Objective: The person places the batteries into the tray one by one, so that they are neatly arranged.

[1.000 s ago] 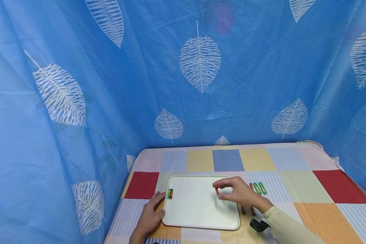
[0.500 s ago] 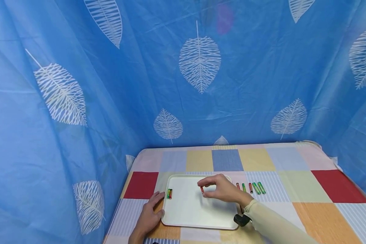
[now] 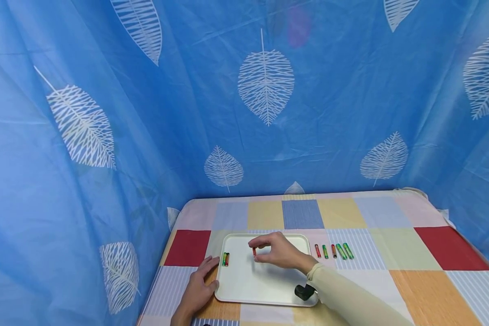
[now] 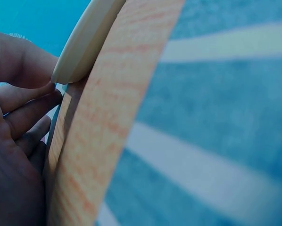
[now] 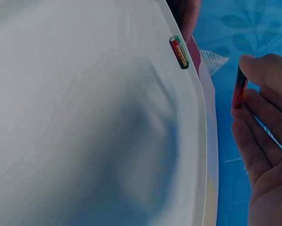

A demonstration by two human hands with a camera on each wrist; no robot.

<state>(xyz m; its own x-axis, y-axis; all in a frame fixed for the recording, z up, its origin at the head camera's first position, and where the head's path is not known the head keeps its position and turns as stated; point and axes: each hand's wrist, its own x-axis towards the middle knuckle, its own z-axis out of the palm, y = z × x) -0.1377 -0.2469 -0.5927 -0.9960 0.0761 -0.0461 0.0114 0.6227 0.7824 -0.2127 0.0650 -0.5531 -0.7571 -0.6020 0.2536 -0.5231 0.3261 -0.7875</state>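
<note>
Firstly, held item: one slim red-and-black cylindrical battery [image 3: 254, 251], pinched end to end between the thumb and a fingertip of the person's right hand [image 3: 281, 250]. It hung in the air, clear of any surface, over the left half of a shallow cream-white rectangular tray [image 3: 252, 287] with rounded corners; the hand's shadow fell on the tray.

Left hand [image 3: 198, 288]: unclenched, grasping nothing, its fingers laid along the tray's left edge. In the left wrist view I saw its thumb touching the rim.

In the tray: two batteries, side by side and close together, just inside the left edge toward the far left corner. One was a green-and-yellow cylinder [image 3: 224, 259], the other a red-and-black cylinder [image 3: 227, 259].

On the table, off the tray's right edge near its far right corner: a row of five batteries. From left to right I counted a short red one [image 3: 318, 251], a short green one [image 3: 325, 251], a second short red one [image 3: 333, 251], then two longer green ones [image 3: 344, 251] lying together.

Surroundings: a multicoloured patchwork cloth [image 3: 403, 249] over the table; a blue curtain [image 3: 309, 158] printed with white leaves beyond its far and left edges; a pale cream sleeve [image 3: 350, 292] on the right arm.
</note>
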